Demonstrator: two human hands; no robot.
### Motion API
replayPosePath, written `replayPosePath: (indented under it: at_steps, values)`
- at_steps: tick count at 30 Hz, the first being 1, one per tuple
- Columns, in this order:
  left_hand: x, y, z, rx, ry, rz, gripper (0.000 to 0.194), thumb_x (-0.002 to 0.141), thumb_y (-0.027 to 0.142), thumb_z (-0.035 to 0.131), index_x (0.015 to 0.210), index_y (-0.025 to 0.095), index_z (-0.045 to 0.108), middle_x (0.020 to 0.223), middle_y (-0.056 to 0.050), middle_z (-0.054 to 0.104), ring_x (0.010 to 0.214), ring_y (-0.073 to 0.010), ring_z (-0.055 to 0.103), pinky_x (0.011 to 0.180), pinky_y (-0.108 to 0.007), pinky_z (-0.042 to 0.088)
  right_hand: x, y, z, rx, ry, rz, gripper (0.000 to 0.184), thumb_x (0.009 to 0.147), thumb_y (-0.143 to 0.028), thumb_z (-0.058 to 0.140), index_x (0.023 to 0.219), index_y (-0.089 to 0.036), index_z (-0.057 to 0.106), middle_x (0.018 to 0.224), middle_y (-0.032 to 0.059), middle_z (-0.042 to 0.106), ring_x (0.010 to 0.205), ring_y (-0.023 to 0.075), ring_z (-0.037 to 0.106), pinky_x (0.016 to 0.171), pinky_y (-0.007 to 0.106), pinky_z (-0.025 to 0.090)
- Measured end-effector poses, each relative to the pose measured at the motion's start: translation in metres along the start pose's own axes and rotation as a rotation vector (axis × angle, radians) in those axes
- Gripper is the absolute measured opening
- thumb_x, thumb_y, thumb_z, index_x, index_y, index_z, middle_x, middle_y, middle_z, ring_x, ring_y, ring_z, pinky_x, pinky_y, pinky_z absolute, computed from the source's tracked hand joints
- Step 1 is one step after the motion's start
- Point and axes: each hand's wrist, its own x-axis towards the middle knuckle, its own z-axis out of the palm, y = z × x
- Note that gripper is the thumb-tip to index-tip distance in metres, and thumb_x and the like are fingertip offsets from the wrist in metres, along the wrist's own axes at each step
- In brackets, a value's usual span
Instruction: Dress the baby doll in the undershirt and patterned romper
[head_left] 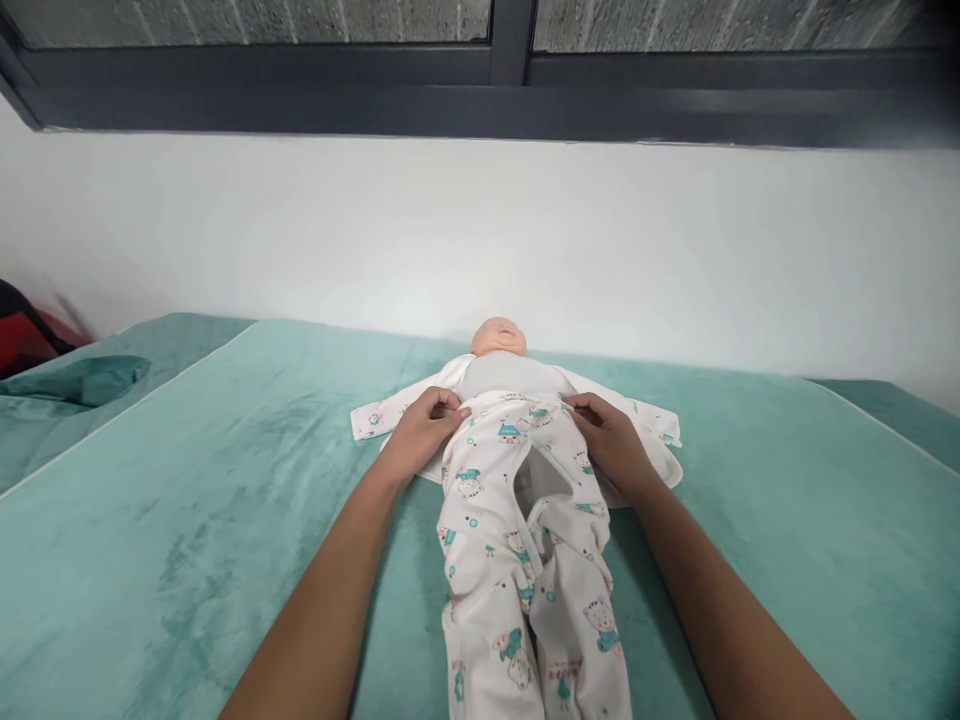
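A baby doll (499,338) lies on its back with its head toward the wall. Under its pale grey torso a white printed baby jacket (651,415) is spread open, sleeves out to both sides. Printed baby pants (487,545) with an open crotch cover the doll from the waist down, legs pointing toward me. My left hand (429,430) is closed at the left side of the waistband, thumb and fingers pinching its edge. At the right side of the waistband, my right hand (609,440) pinches in the same way. The lower ends of the pant legs run out of view.
A green plush cover (225,540) spreads over the bed beneath the doll. Behind it rise a white wall (300,230) and a dark window frame (337,95). At the far left edge sits a red and black object (26,335), partly cut off.
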Motion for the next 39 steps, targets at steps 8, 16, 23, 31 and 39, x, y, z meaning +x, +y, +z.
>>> replayPosePath:
  at_steps: [8,16,23,31,39]
  values:
    - [0.006,0.002,0.017,0.111,0.132,0.091,0.017,0.088,0.033,0.051,0.076,0.022,0.044,0.095,-0.002,0.062,0.089,-0.0184,0.054,0.081,-0.030,0.041,0.007,-0.007,0.008,-0.150,0.075,-0.058,0.027,0.086,-0.050,0.053,0.087,-0.025,0.064,0.094,0.0032,0.068,0.089,0.0220,0.058,0.082,0.035,0.042]
    - [0.041,-0.008,0.026,0.226,0.320,-0.008,0.016,0.089,0.028,0.049,0.077,0.023,0.040,0.073,0.001,0.051,0.071,-0.0175,0.049,0.070,-0.030,0.036,0.041,-0.009,0.013,-0.360,0.062,0.050,0.034,0.083,-0.053,0.050,0.070,-0.023,0.059,0.074,0.0021,0.064,0.072,0.0203,0.053,0.066,0.032,0.038]
    - [0.044,-0.016,0.025,0.436,0.263,0.279,0.012,0.091,0.030,0.047,0.085,0.021,0.053,0.102,-0.007,0.060,0.100,-0.0234,0.050,0.089,-0.035,0.037,0.042,-0.013,0.018,-0.344,0.049,-0.202,0.023,0.086,-0.045,0.050,0.082,-0.024,0.060,0.100,0.0062,0.067,0.094,0.0241,0.057,0.085,0.038,0.041]
    - [0.052,-0.018,0.020,0.319,0.203,0.117,0.019,0.092,0.035,0.044,0.081,0.022,0.055,0.088,-0.003,0.063,0.084,-0.0203,0.055,0.081,-0.032,0.039,0.062,-0.011,0.018,-0.253,-0.151,-0.173,0.025,0.089,-0.046,0.047,0.085,-0.026,0.062,0.111,0.0029,0.069,0.102,0.0236,0.059,0.090,0.038,0.041]
    - [0.073,-0.022,0.022,0.351,0.329,0.014,0.015,0.088,0.028,0.049,0.078,0.022,0.058,0.078,-0.002,0.064,0.079,-0.0209,0.056,0.078,-0.031,0.039,0.086,-0.007,0.032,-0.616,0.061,-0.059,0.029,0.088,-0.046,0.044,0.073,-0.024,0.056,0.067,0.0023,0.062,0.065,0.0200,0.052,0.063,0.031,0.032]
